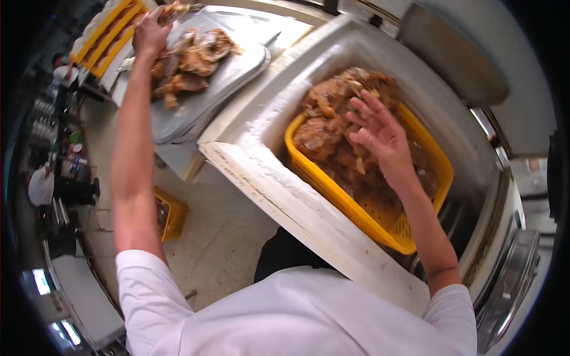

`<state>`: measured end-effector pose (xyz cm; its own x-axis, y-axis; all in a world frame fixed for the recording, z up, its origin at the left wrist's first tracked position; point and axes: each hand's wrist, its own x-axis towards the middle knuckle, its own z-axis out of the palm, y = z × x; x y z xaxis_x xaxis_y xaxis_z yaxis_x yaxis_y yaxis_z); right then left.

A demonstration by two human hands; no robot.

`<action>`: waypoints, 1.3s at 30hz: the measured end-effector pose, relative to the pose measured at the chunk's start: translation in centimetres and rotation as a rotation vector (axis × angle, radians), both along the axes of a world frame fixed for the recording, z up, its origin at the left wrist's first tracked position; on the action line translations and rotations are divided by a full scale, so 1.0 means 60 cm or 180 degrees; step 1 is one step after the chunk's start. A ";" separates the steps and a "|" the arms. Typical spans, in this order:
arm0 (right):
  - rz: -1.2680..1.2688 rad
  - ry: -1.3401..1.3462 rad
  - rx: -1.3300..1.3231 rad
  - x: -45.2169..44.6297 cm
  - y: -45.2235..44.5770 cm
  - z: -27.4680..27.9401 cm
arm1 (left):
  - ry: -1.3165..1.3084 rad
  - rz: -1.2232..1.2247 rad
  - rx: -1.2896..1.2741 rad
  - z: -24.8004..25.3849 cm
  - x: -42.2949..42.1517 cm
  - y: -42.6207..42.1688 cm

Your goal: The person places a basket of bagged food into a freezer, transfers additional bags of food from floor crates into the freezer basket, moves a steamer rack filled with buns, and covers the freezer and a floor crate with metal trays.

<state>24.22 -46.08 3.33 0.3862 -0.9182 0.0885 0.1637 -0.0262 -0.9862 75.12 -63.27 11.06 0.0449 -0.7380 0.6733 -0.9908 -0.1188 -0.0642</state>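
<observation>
My left hand is raised at the upper left, its fingers closed round a brownish piece of meat. Just below it, a pile of similar marinated meat pieces lies on a metal tray. On the other side, my right hand has its fingers spread and holds nothing. It hovers above a yellow plastic basket partly filled with wet, reddish-brown meat. The basket sits inside a white, frosted chest freezer.
Yellow racks or trays stand beyond the metal tray. Another yellow basket is on the floor. A grey lid-like panel leans behind the freezer. Two people in white tops are at the far left.
</observation>
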 end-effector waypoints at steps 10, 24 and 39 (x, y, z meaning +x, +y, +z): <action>-0.1480 0.0830 0.0026 -0.239 0.017 0.032 | 0.1076 -0.0077 0.1442 -0.056 0.058 -0.099; -0.0376 0.1053 -0.0516 -0.084 0.035 0.017 | 0.1373 -0.0413 -0.0448 0.032 -0.021 0.274; 0.0401 0.2803 -0.1886 0.265 0.130 -0.024 | 0.3400 0.2481 0.1503 -0.712 0.435 0.962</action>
<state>40.10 -38.27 1.91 0.6208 -0.7692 0.1511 -0.5651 -0.5727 -0.5938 101.21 -5.58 -31.64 0.8681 -0.4308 -0.2465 -0.2764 -0.8322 0.4806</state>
